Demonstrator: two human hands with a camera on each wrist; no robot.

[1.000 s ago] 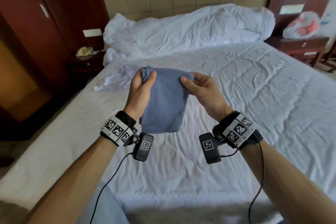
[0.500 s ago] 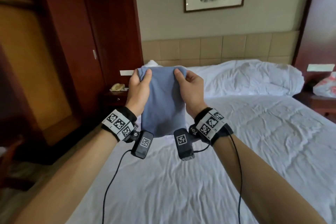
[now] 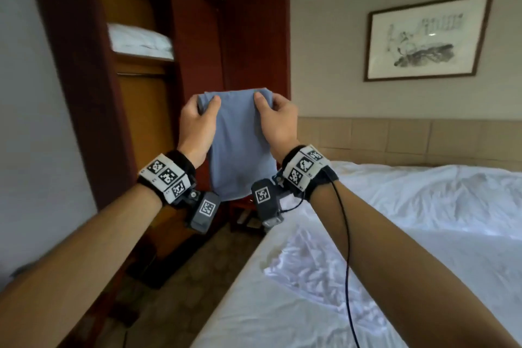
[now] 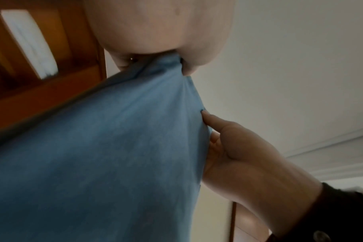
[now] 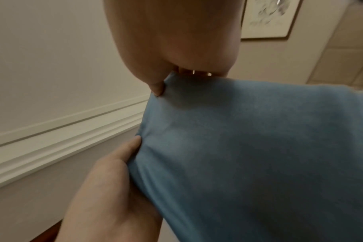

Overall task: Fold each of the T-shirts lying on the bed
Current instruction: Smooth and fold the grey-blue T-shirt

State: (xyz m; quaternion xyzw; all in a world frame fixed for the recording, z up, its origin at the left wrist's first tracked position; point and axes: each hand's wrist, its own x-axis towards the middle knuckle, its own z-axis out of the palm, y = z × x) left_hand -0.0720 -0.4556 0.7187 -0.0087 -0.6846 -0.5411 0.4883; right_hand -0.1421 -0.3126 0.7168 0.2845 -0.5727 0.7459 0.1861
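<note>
Up in the air in front of me, I hold a folded blue cotton T-shirt (image 3: 243, 144) by its top edge, and it hangs down flat between my wrists, clear of the bed. My left hand (image 3: 196, 128) pinches the top left corner, thumb on the near face and fingers curled round behind the cloth. My right hand (image 3: 278, 124) pinches the top right corner the same way. In the left wrist view the thumb of my left hand (image 4: 155, 27) presses into the bunched blue fabric; in the right wrist view my right hand (image 5: 176, 36) clamps the cloth edge likewise.

Far to the left stands a dark red-brown wooden wardrobe (image 3: 197, 45), open at its left side. On its upper shelf lies a stack of folded white bedding (image 3: 139, 41); below the shelf is a hanging rail, and I cannot tell what else is inside.

To the right and below is the bed with its wrinkled white sheet (image 3: 423, 248). A crumpled white garment (image 3: 313, 263) lies on it near the left edge, under my right forearm. A rumpled white duvet (image 3: 423, 181) is heaped at the far end against a tan padded headboard (image 3: 395, 138). Above that, a framed ink painting (image 3: 426, 37) hangs on the beige wall. Dark patterned carpet (image 3: 183, 291) runs between wardrobe and bed.
</note>
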